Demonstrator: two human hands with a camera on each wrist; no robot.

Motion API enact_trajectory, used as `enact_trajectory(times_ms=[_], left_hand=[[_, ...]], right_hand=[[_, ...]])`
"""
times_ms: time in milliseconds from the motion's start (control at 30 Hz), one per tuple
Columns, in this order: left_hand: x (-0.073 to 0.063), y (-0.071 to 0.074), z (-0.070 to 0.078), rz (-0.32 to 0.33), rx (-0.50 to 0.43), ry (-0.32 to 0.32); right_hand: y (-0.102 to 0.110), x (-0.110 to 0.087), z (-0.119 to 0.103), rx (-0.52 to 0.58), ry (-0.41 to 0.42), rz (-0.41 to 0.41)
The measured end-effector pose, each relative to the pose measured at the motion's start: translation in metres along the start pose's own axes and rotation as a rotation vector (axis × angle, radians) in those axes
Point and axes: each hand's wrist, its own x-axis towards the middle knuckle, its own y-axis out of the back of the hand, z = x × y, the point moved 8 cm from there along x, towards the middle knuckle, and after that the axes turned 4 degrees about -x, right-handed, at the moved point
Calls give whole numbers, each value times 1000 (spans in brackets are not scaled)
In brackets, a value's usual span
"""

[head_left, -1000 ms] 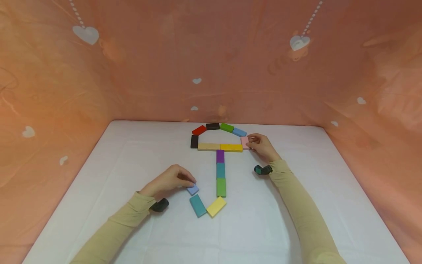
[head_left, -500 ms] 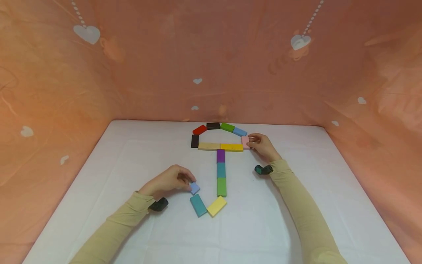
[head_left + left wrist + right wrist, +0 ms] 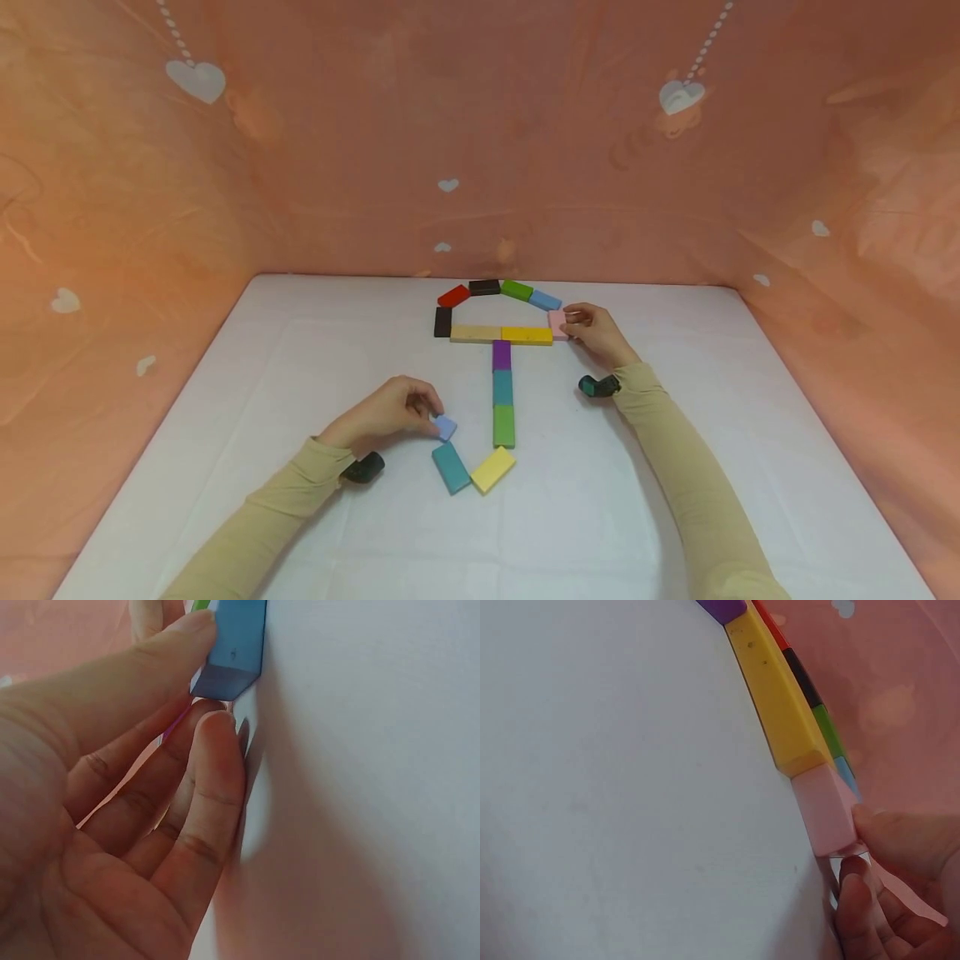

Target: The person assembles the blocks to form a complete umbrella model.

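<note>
In the head view my left hand [image 3: 390, 412] pinches a small lavender block [image 3: 446, 427] at its left edge, close beyond the upper end of a teal block [image 3: 451, 467]. A blue block [image 3: 236, 652] shows right at the thumb tip in the left wrist view. My right hand [image 3: 597, 333] holds a pink block [image 3: 557, 325] by its outer side. The pink block's other side meets the end of a yellow-orange block [image 3: 527, 336], as the right wrist view shows. My right fingers are partly hidden behind the thumb.
Red [image 3: 453, 296], black [image 3: 484, 287], green [image 3: 517, 290] and light blue [image 3: 545, 300] blocks form an arc at the back. A tan block [image 3: 475, 333] lies below it. Purple [image 3: 501, 355] and green [image 3: 504, 426] blocks belong to the stem, above a pale yellow block [image 3: 492, 470].
My left hand has shifted the lavender block slightly to the right, with more of it now showing past the fingertips. The right hand and the pink block stay where they were.
</note>
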Motion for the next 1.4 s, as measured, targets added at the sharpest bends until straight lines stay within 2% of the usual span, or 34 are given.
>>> enact_trajectory(times_ms=[300,600,633,1033,1400], left_hand=[[0,-1,1,-5,-1,-17],[-2,-2,5,15,-15,19],[-1,-2,1,16,-14,17],[-2,-1,0,14,-16,31],[0,-1,-3,-6,-60,24]], right_hand=[[2,0,-1,-31,25,4],[2,-1,-2,-31,31,8],[2,-1,-2,-31,30,8],[2,0,-1,-34,36,9],[2,-3,-2,-21,25,6]])
